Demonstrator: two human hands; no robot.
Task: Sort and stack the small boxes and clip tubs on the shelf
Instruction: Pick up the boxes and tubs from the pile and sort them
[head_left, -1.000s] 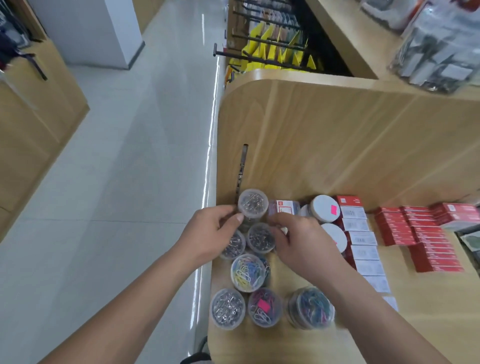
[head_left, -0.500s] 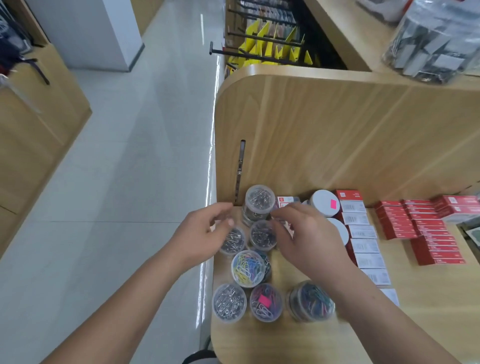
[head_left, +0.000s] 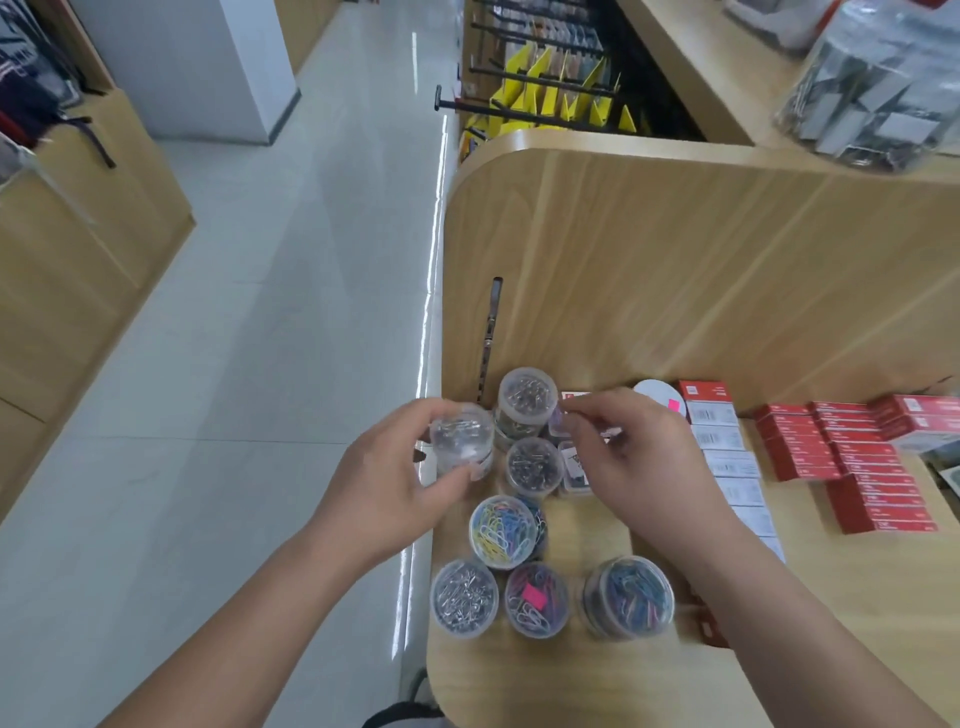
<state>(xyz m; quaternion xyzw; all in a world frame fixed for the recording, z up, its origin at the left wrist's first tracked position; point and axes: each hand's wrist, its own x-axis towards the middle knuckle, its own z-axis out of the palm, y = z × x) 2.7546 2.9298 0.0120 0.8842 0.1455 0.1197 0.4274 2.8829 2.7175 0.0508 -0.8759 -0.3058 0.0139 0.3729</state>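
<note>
My left hand (head_left: 387, 480) grips a clear tub of silver clips (head_left: 461, 440), lifted off the left edge of the wooden shelf (head_left: 571, 675). My right hand (head_left: 628, 457) hovers over small boxes, its fingertips pinching a small clear box (head_left: 563, 421) beside a tall stack of clip tubs (head_left: 527, 402). Another tub of dark clips (head_left: 535, 465) stands in front of that stack. Nearer me stand a multicoloured clip tub (head_left: 504, 530), a silver one (head_left: 464, 597), one with a pink sticker (head_left: 535, 600) and a blue one (head_left: 628, 597).
White-labelled boxes (head_left: 727, 462) run in a row to the right of my hand, with red boxes (head_left: 852, 467) stacked further right. A wooden back panel (head_left: 675, 270) rises behind. The shop aisle floor (head_left: 260, 364) drops away on the left.
My left hand has lifted a silver clip tub up and leftwards from the shelf. My right hand has shifted right, onto the small box by the tall stack.
</note>
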